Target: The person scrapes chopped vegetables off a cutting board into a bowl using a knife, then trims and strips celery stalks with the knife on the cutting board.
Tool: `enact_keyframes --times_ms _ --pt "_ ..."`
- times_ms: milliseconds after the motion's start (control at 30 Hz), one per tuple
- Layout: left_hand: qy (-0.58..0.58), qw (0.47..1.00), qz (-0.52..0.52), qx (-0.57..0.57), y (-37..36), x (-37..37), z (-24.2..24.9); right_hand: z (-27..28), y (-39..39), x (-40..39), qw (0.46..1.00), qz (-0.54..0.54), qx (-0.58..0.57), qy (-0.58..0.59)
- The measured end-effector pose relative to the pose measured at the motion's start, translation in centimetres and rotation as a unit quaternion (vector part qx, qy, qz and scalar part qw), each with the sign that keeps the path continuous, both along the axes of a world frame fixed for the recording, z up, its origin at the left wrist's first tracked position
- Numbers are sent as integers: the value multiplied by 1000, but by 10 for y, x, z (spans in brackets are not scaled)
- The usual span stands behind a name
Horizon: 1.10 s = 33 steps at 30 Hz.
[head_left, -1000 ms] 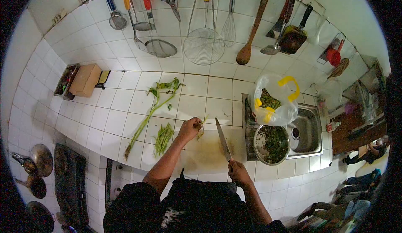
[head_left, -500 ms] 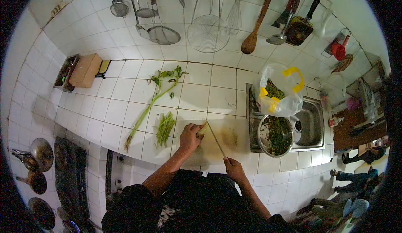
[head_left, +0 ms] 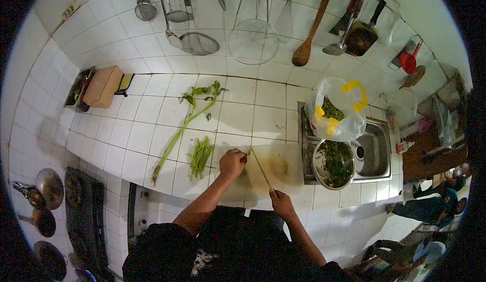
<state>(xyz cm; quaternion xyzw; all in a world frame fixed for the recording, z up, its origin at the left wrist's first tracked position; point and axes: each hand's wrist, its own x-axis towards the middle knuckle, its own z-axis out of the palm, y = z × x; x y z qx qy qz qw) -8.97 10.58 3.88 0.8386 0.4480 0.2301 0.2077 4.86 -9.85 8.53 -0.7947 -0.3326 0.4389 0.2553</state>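
My right hand (head_left: 282, 204) is closed round the handle of a knife (head_left: 261, 167), whose blade slants up to the left over a pale cutting board (head_left: 283, 183). Near the blade's tip, my left hand (head_left: 233, 163) is closed with its fingers bent down on the board. Something small and pale shows at those fingertips, too small to name. Left of the board lies a bundle of cut green stalks (head_left: 201, 157). A long leafy stalk with roots (head_left: 178, 135) lies beyond it on the white tiled counter (head_left: 238, 117).
A steel bowl of chopped greens (head_left: 334, 164) and a plastic bag with greens (head_left: 336, 110) stand by the sink (head_left: 377, 147). A cardboard box (head_left: 103, 86) is at the back left. Utensils hang on the wall. Other people (head_left: 430, 208) are at the far right.
My left hand has shifted slightly, and the pale stalk pieces seen at its fingers before are now mostly hidden. At the far right, a person has moved.
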Motion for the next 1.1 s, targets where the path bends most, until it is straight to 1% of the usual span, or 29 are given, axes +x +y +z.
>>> enact_keyframes --times_ms 33,100,200,333,400,433,500,533,600,667,767,833,900,933,1000,1100 --pt "-1 1000 3 -1 0 -1 2 0 2 0 1000 3 -1 -1" --pt "27 999 -40 1 -7 -4 3 2 0 1 997 35 45 -45" --pt "3 999 -33 1 -24 -6 4 8 -3 8 995 67 -1 -68" --pt "-10 1000 14 -11 -31 -2 1 5 -8 19 992 95 7 -81" --pt "50 994 15 -96 -28 0 -1 10 -4 27 990 113 13 -83" --pt "52 994 21 -97 -28 0 1 10 0 33 990 119 12 -80" --pt "45 997 28 -62 -35 -3 5 7 1 41 985 134 23 -103" --pt "49 996 31 -65 -36 -3 6 4 -1 45 985 137 20 -99" --pt "37 998 14 -42 -33 -2 9 0 3 55 981 152 77 -95" --pt "32 999 17 -32 -36 -3 9 4 3 60 983 141 95 -74" --pt "28 999 16 -11 -39 -4 7 5 6 68 984 157 76 -46" --pt "35 999 12 0 -37 -6 7 7 7 69 978 187 55 -70" --pt "90 994 20 -59 -37 -1 5 10 5 67 981 177 47 -55" --pt "91 994 21 -58 -39 -1 5 11 3 68 984 166 35 -49" --pt "44 998 35 -6 -41 2 2 6 -2 69 981 186 18 -45" --pt "69 996 55 -31 -42 6 -2 3 -1 68 976 215 -3 -37"
